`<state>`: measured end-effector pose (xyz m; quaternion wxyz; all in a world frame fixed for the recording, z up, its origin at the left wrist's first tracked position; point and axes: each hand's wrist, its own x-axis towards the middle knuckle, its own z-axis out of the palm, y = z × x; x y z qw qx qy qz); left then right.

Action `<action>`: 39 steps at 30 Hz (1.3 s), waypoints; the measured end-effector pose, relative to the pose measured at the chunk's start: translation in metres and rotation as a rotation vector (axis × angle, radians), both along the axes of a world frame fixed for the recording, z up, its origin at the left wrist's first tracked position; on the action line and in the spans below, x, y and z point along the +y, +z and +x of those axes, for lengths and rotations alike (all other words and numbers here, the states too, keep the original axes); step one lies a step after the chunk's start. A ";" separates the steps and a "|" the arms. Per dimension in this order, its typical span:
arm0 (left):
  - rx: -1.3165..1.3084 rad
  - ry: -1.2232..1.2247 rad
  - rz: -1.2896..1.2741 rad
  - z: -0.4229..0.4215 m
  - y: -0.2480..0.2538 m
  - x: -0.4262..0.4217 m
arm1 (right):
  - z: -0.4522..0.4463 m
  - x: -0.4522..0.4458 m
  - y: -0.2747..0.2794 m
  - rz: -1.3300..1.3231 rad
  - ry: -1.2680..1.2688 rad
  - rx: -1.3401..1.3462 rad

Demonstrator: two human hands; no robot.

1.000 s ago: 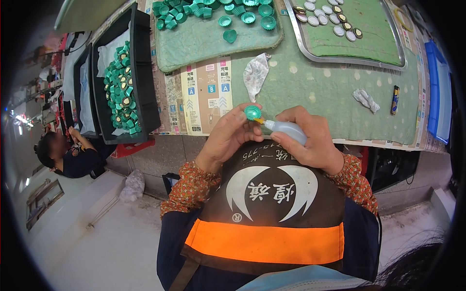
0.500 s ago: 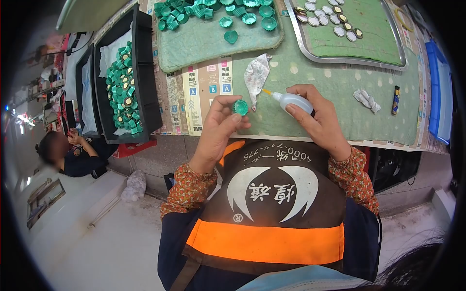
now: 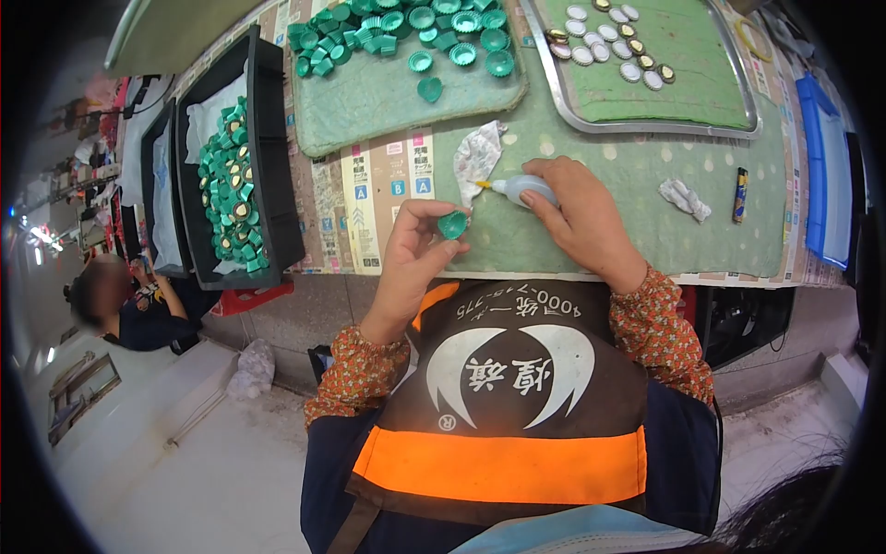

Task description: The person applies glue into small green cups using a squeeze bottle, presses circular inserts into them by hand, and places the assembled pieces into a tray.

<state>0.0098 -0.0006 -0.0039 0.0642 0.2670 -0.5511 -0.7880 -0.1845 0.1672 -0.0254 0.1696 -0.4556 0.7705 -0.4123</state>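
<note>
Containers, table (image 3: 318, 222): at the left edge we list 1 large black bin (image 3: 277, 157), lined in white and holding a heap of green cups (image 3: 231, 189), several with gold-coloured pieces among them; the heap is too dense for us to count. Beside it, 1 further black bin (image 3: 179, 235) with a pale liner. Toward the far side, 1 padded green mat (image 3: 369, 106) bears many green cups, crowded at its far left corner, plus 1 heart-shaped cup (image 3: 429, 89) set nearest its near edge. To its right, 1 metal tray (image 3: 664, 131), green-lined, carries about 18 round discs (image 3: 630, 71), white and gold, well apart from its near edge. At the table's right edge, 1 blue tray (image 3: 814, 166).

Loose items on the spotted green cloth (image 3: 600, 152): 1 crumpled white rag (image 3: 478, 152) toward its left edge; 1 white wad (image 3: 685, 200) and 1 slim printed tube (image 3: 740, 196), side by side, toward its right edge.

Hands, 2: our left hand (image 3: 413, 249), by the table's near edge, pinches 1 green cup (image 3: 452, 224) between thumb and fingers, hollow facing up. Our right hand (image 3: 577, 208), palm down, grips 1 squeeze bottle (image 3: 531, 189), its yellow tip pointing left at the rag; whether they touch, we cannot tell.
</note>
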 end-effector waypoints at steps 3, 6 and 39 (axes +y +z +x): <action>-0.019 0.013 0.061 0.000 -0.001 -0.002 | -0.009 -0.001 0.008 0.039 -0.065 0.073; -0.034 0.006 0.071 -0.001 0.001 -0.003 | -0.036 0.002 0.005 -0.029 -0.183 0.169; -0.086 -0.024 0.185 -0.001 -0.003 0.000 | -0.102 0.029 0.047 0.167 -0.142 0.537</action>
